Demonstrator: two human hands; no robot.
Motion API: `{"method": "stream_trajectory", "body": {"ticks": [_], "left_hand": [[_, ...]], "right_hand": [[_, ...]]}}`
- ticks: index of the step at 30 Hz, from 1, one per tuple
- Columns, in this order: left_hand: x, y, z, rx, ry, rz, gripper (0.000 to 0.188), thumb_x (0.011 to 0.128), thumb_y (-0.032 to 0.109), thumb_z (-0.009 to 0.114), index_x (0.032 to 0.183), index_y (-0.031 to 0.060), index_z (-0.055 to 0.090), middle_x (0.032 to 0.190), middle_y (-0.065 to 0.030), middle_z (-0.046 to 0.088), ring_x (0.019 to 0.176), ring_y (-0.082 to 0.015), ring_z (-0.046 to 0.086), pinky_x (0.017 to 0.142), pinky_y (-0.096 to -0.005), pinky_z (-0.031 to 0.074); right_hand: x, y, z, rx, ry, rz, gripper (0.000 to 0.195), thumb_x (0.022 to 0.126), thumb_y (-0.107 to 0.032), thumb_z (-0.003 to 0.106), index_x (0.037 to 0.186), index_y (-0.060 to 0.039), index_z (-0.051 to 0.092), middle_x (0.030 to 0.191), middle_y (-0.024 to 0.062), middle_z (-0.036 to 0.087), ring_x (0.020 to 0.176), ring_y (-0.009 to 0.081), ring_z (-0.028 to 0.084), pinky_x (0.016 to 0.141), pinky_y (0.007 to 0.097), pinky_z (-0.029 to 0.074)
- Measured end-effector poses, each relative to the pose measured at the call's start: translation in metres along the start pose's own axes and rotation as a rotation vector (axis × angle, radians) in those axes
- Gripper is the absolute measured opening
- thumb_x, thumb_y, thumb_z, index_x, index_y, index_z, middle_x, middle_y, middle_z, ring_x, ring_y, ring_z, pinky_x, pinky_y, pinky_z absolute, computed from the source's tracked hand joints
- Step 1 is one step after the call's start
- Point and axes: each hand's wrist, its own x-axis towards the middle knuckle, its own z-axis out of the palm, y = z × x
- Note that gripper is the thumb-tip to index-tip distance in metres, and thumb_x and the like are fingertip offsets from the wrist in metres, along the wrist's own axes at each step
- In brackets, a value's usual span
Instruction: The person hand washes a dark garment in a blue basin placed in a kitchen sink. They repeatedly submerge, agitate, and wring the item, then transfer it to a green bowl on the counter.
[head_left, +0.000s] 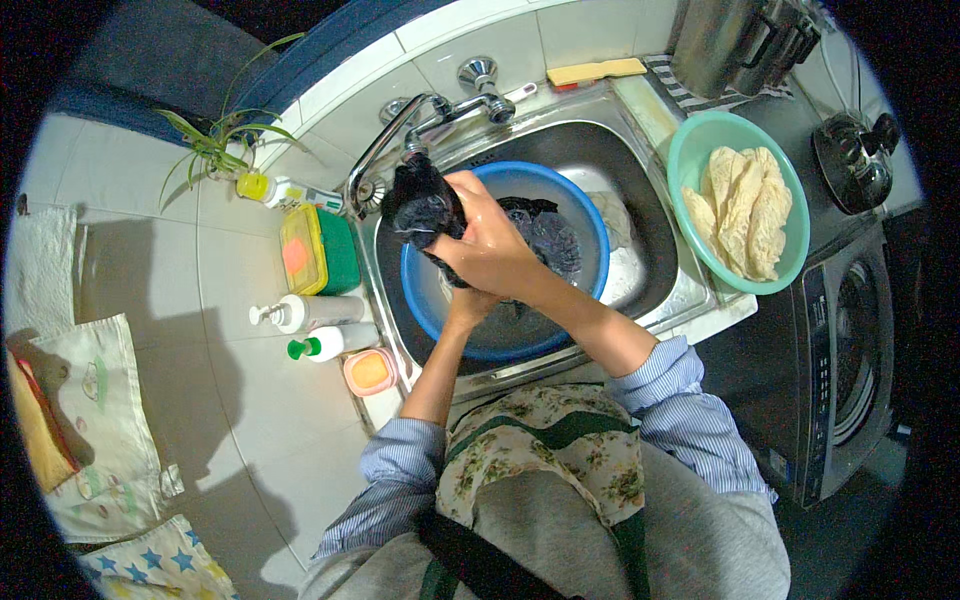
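A bunched wet black cloth (424, 201) is in my hands above a blue-rimmed basin (600, 225). My right hand (491, 247) wraps around its middle, knuckles upward. Lower down, my left hand (474, 304) is at the cloth's near end, its fingers mostly hidden behind the right hand. The cloth's far end is just below a chrome faucet (412, 142). Dark fabric (551, 240) lies in water inside the basin. The basin stands in a stainless steel sink (652, 270), with a pale cloth (611, 217) beside it on the sink floor.
A mint-green basin (679, 187) with cream fabric (742, 210) stands right of the sink. Along the left rim are a green-and-yellow container (319, 251), a white pump bottle (322, 311), a green-topped pump bottle (337, 341) and a soap dish (371, 371). A front-loading washing machine (817, 360) is at right.
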Motion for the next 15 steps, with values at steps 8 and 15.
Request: {"method": "stream_trajectory", "body": {"ticks": [8, 15], "left_hand": [[0.024, -0.022, 0.034, -0.640, 0.163, -0.379, 0.051, 0.074, 0.029, 0.059, 0.118, 0.0078, 0.042, 0.112, -0.0076, 0.051, 0.100, -0.0225, 0.051, 0.086, -0.0363, 0.042], [0.021, -0.003, -0.025, -1.284, 0.311, -0.427, 0.032, 0.082, 0.026, 0.049, 0.107, 0.0062, 0.052, 0.103, -0.0081, 0.057, 0.092, -0.0234, 0.055, 0.081, -0.0360, 0.045]], "right_hand": [[-0.002, -0.034, 0.001, 0.470, 0.010, 0.172, 0.030, 0.071, -0.005, 0.064, 0.099, -0.0002, 0.054, 0.097, 0.0134, 0.055, 0.093, 0.0188, 0.052, 0.082, 0.0302, 0.040], [-0.035, 0.035, -0.084, 0.555, 0.442, 0.457, 0.017, 0.075, -0.013, 0.061, 0.088, -0.0026, 0.057, 0.084, 0.0048, 0.060, 0.075, 0.0133, 0.057, 0.068, 0.0293, 0.047]]}}
